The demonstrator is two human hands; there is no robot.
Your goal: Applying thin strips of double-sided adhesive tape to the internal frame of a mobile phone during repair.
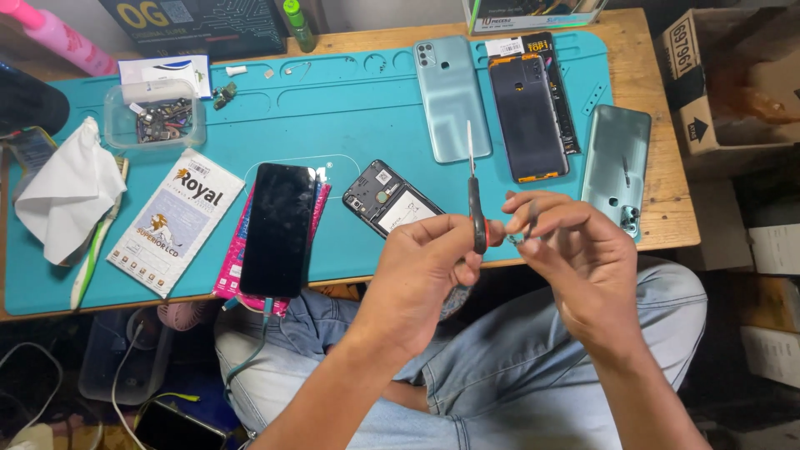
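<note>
Screwdriver [476,200]: slim metal shaft, red-and-black handle; light and stiff, probably slick along the shaft, best taken at the handle; upright, just past the front edge of the teal mat [350,108], over the lap. Left hand [425,271] closed around the handle; right hand [575,250] just beside it, fingertips pinched on a tiny part [515,239], too small to identify, likely easy to drop. Beyond, near the mat's front edge, an opened phone body [390,204]; left of it a black screen panel [279,229] on a pink packet; toward the far right corner, two pale green back covers and a dark panel [528,117].
</note>
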